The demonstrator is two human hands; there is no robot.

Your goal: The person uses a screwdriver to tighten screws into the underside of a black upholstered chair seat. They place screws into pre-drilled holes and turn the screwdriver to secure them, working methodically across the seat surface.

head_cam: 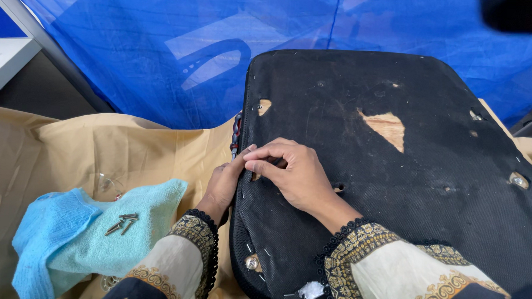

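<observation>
Nearest the lens, my two embroidered cream cuffs (392,260) with black lace edging fill the bottom of the view. I use the upturned seat pad (395,171), its black fabric underside facing me, as the landmark for everything below.

Far left of the pad: a light blue towel (92,232) lies crumpled on tan wrapping paper (101,149). A small cluster of metal screws (122,223) rests on the towel, well apart from the pad.

At the pad's left edge: my left hand (222,186) grips the rim, thumb on top near the seam, remaining fingers curled under and out of sight. I cannot tell what they hold beneath.

Just inside that left edge: my right hand (294,174) lies on the black fabric, fingers bent and closed together, tips pressing or pinching at the fabric next to my left thumb. Whether anything small sits between the tips, I cannot tell.

Pad surface, centre to right: a torn patch (387,127) exposes bare wood. Metal fittings (518,181) show near the corners. Staples dot the lower left rim.

Behind the pad: blue plastic sheeting (163,46) covers the background.
</observation>
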